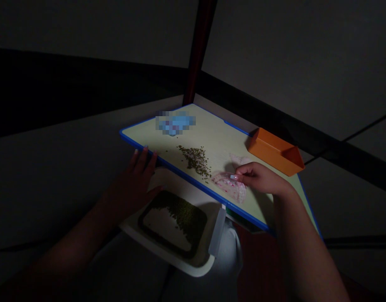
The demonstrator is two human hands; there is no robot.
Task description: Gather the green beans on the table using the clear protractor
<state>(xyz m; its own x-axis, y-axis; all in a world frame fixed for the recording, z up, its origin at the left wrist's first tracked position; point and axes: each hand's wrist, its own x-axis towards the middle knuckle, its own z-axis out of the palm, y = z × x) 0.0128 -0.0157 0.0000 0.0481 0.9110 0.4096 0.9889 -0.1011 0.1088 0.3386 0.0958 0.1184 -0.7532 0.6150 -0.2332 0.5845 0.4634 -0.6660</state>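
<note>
My left hand [133, 180] has its fingers spread at the near blue edge of a cream board [218, 134], above the rim of a white tub [196, 268]. Small green grains, like mung beans [183, 214], lie inside the tub. My right hand [259, 178] is over the board with thumb and forefinger pinched together. Under those fingertips is a thin pale piece with pink marks and a ridged curved edge [232, 188]; whether they hold it, I cannot tell. A loose heap of green grains [195, 160] is spread on the board left of this hand.
An orange open box [276, 151] stands at the board's right far edge. Toward the far left corner, a blurred blue patch [177, 123] shows on the board. The tub has a grey side clip [217, 233]. A dark red post [199, 50] rises behind; the surroundings are dim.
</note>
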